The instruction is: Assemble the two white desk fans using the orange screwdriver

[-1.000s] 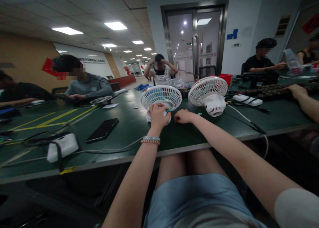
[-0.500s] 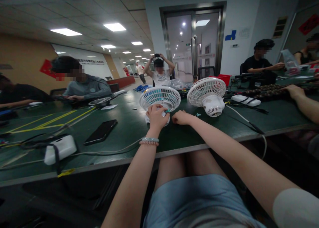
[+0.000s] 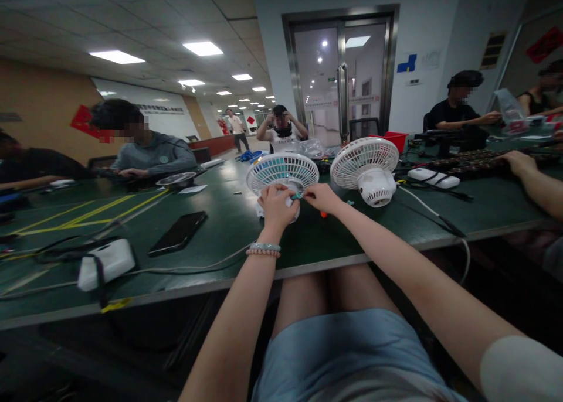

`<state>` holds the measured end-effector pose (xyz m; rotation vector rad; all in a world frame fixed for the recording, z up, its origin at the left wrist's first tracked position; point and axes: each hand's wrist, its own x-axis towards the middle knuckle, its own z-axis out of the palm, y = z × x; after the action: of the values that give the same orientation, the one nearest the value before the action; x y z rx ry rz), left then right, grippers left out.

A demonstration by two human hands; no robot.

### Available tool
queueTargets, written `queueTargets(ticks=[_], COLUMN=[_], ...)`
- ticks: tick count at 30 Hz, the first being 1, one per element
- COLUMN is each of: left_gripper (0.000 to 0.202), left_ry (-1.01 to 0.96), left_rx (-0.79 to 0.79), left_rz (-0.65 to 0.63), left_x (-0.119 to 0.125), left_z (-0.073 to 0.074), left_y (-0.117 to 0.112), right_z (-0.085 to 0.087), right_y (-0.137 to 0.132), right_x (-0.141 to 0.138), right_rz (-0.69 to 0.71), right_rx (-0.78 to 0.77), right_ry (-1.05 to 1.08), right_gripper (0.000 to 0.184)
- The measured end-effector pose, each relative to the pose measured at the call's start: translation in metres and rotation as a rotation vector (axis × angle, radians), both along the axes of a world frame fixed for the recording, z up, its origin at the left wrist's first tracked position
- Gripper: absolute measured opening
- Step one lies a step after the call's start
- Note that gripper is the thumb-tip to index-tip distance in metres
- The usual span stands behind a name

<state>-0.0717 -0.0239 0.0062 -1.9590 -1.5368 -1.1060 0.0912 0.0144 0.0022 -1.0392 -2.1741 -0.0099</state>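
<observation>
A white fan head [image 3: 281,166] stands on the table in front of me, its cage towards the far side. My left hand [image 3: 278,204] is closed at the back of this fan, with a small teal piece [image 3: 296,196] between its fingertips. My right hand [image 3: 323,198] is pinched at the right end of the teal piece; whatever its fingertips hold is too small to make out. Under the right palm an orange bit [image 3: 324,214] peeks out, in the hand or on the table, I cannot tell which. Another small teal piece [image 3: 350,203] lies right of that hand.
A second white fan [image 3: 376,179] stands to the right, its cable running over the table edge. On the left lie a black phone [image 3: 177,233] and a white power box [image 3: 107,263] with cords. Several people sit around the green table [image 3: 229,214].
My right hand has risen from the table and moved up to the teal piece at my left fingertips. The orange bit has come into sight. My left hand has stayed put.
</observation>
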Motion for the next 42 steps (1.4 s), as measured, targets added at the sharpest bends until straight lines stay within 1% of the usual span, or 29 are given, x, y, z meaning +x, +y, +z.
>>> queueTargets(ticks=[3, 5, 7, 9, 14, 17, 27, 37, 42], left_gripper=[0.018, 0.018, 0.018, 0.018, 0.018, 0.019, 0.019, 0.02, 0.019], left_ry=[-0.007, -0.011, -0.014, -0.016, -0.019, -0.018, -0.019, -0.005, -0.002], left_rx=[0.002, -0.002, -0.009, -0.016, -0.021, -0.021, -0.039, -0.034, -0.038], left_rz=[-0.001, -0.004, -0.005, -0.003, 0.004, 0.005, 0.002, 0.005, 0.006], left_x=[0.0, 0.0, 0.0, 0.001, 0.001, 0.001, 0.001, 0.001, 0.002], left_z=[0.0, 0.0, 0.0, 0.0, 0.0, 0.0, 0.001, 0.0, 0.001], left_y=[0.0, 0.0, 0.0, -0.001, 0.0, 0.0, -0.002, -0.001, -0.003], right_z=[0.003, 0.003, 0.003, 0.002, 0.0, 0.0, 0.001, 0.0, 0.002], right_y=[0.001, 0.0, 0.0, -0.001, -0.004, -0.006, -0.008, -0.009, -0.013], right_x=[0.003, 0.003, 0.003, 0.001, -0.004, -0.005, -0.006, -0.005, -0.005], right_rz=[-0.049, -0.037, 0.0, 0.033, 0.108, 0.14, 0.123, 0.157, 0.134], right_rx=[0.013, -0.015, -0.058, -0.09, -0.124, -0.1, 0.012, 0.05, -0.012], right_ry=[0.244, 0.394, 0.499, 0.539, 0.518, 0.491, 0.33, 0.328, 0.379], right_gripper=[0.014, 0.013, 0.014, 0.014, 0.013, 0.013, 0.011, 0.012, 0.014])
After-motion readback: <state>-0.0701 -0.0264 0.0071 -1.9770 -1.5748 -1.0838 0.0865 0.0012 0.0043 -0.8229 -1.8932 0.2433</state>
